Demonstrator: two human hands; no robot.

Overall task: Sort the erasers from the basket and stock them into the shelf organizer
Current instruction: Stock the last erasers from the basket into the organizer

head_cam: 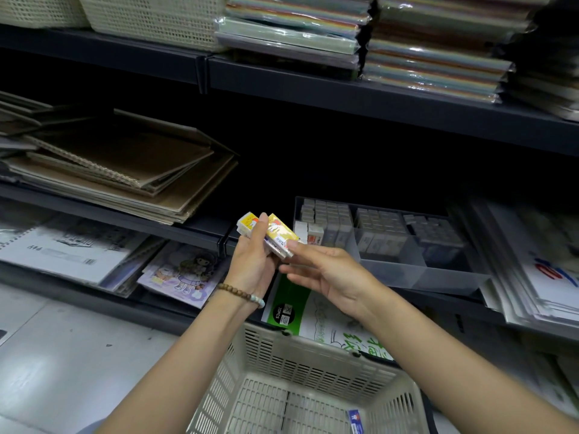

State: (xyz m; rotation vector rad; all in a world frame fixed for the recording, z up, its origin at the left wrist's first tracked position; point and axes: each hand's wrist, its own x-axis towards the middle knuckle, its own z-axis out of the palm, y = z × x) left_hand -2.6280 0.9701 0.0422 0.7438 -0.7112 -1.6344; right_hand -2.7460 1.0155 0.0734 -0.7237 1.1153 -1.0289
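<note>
Erasers [275, 234]: small stack, yellow-sleeved ones on top, white ones under. Held in front of the shelf edge, above the basket and just left of the shelf organizer.

Left hand [253, 261]: palm turned in, fingers curled round the stack from below, thumb laid across the top. Beaded bracelet [241, 294] on the wrist.

Right hand [326, 270]: fingers stretched out nearly straight and pointing left, curled round nothing. Forefinger tip meets the lower end of the top yellow eraser. The two hands are close together, joined only at the stack.

Basket [300, 355]: cream, slotted plastic, directly below both forearms. One blue-labelled eraser [355, 421] lies on its bottom near the right wall; the rest of the visible bottom is bare mesh.

Shelf organizer [416, 274]: clear plastic with dividers, on the lower shelf to the right of the hands. Back compartments packed with rows of upright white and grey erasers; front strip holds nothing visible.

Surroundings: brown spiral sketchbooks [125, 170] stacked on the middle shelf at left. Wrapped packs of coloured paper [432, 54] on the top shelf, cream mesh bins [150, 17] beside them. Green-edged drawing pad [329, 321] between basket and organizer. Cartoon-girl book [185, 270] on the lower shelf left of the hands. Pale tiled floor [62, 355] at bottom left.
</note>
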